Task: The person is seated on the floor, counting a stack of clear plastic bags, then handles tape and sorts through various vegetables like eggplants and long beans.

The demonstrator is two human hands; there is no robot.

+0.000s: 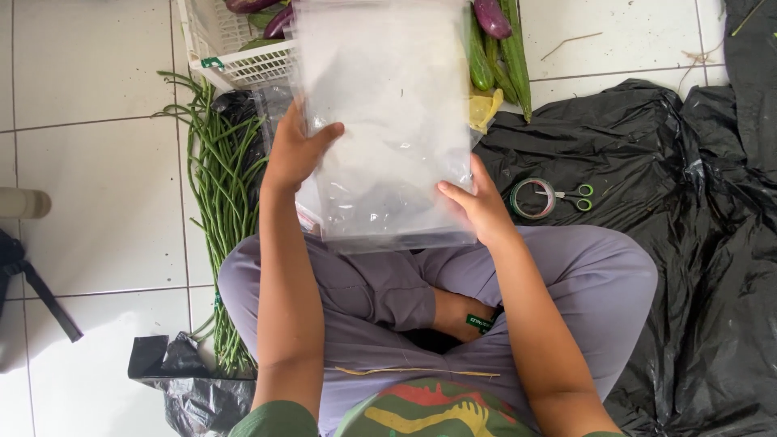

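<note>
From the head view, we sit cross-legged on the tiled floor and hold a clear plastic bag (pixel 387 121) up in front of us. Our left hand (pixel 295 150) pinches its left edge, thumb on the near face and fingers closed behind. Our right hand (pixel 483 206) grips the lower right corner in the same closed pinch. The bag looks flat and empty, so we judge we are at the stage of readying it; opening its mouth would call for parting the two layers. Long beans (pixel 220 186) lie beside our left knee. A white basket (pixel 235 57) stands beyond them, and scissors (pixel 576 196) and a tape roll (pixel 532 198) rest on the black sheet (pixel 688 202).
</note>
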